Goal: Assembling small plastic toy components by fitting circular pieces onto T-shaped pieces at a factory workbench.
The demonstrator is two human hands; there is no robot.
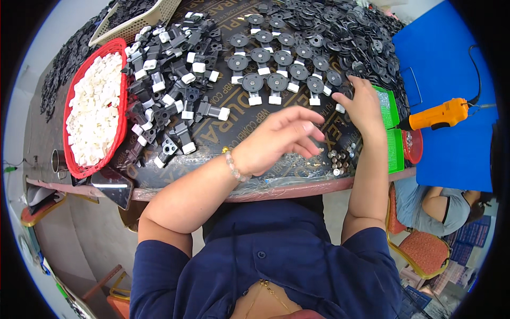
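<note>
My left hand (284,135) hovers over the near part of the table with bent, spread fingers and nothing in it. My right hand (364,103) reaches over the table's right side, thumb and fingers apart. It is beside the nearest right assembly, a black round disc (333,78) on a body whose white end (340,108) shows below my thumb. Whether the fingers touch it I cannot tell. Several similar black disc assemblies (277,81) with white ends stand in rows to the left. Small metal caps (337,164) lie between my hands near the table edge.
Black-and-white pieces (183,74) are heaped left of centre, beside a red basket (125,85) of white parts. Loose black discs (366,42) cover the far right. Green trays (396,154), a red bowl (416,151) and an orange electric screwdriver (438,114) are right. Another person (449,212) sits beyond.
</note>
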